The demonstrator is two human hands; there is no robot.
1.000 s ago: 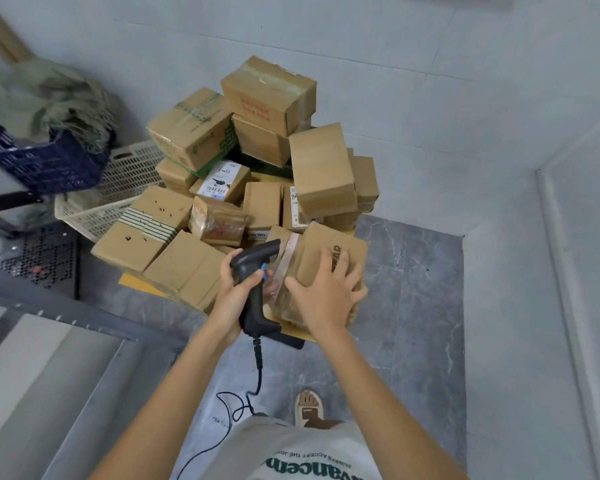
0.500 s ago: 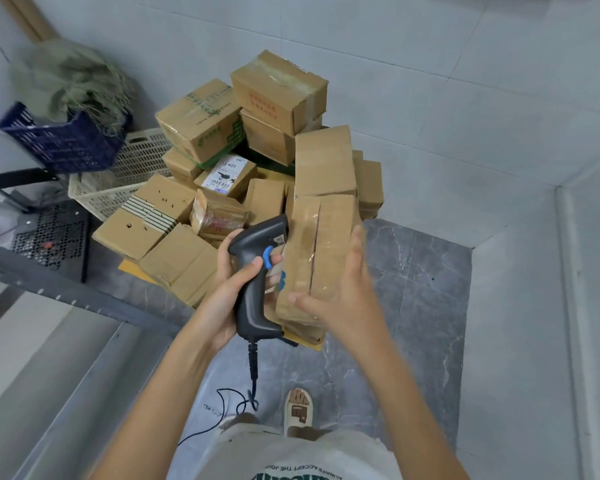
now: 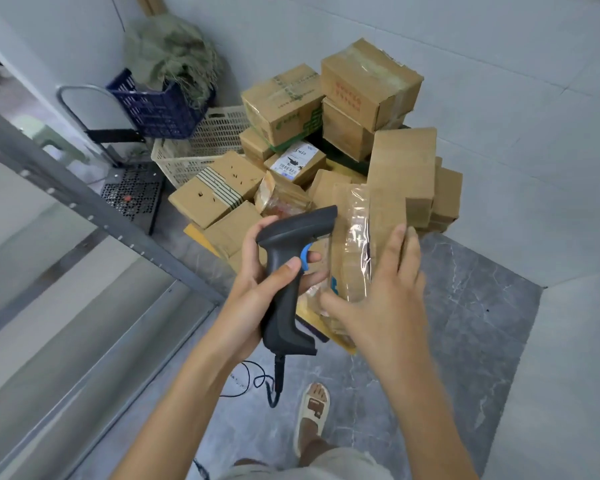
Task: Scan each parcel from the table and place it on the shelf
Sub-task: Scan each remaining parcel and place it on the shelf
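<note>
My left hand (image 3: 257,282) grips a black barcode scanner (image 3: 288,271) with a blue trigger, its head pointing right. My right hand (image 3: 385,299) holds a taped cardboard parcel (image 3: 357,244) upright just right of the scanner, thumb below and fingers on its far side. Behind them is a pile of cardboard parcels (image 3: 329,140), some stacked high, one with a white label (image 3: 293,159). The grey metal shelf (image 3: 73,271) runs along my left.
A cream plastic crate (image 3: 201,147) and a blue crate (image 3: 153,105) holding a green net stand at the back left beside a hand trolley (image 3: 118,140). The scanner's cable (image 3: 257,382) trails on the grey floor near my sandalled foot (image 3: 314,410). White walls close in behind and right.
My right hand has lifted the parcel off the pile and turned it upright beside the scanner. The view has swung left, bringing more of the shelf into sight.
</note>
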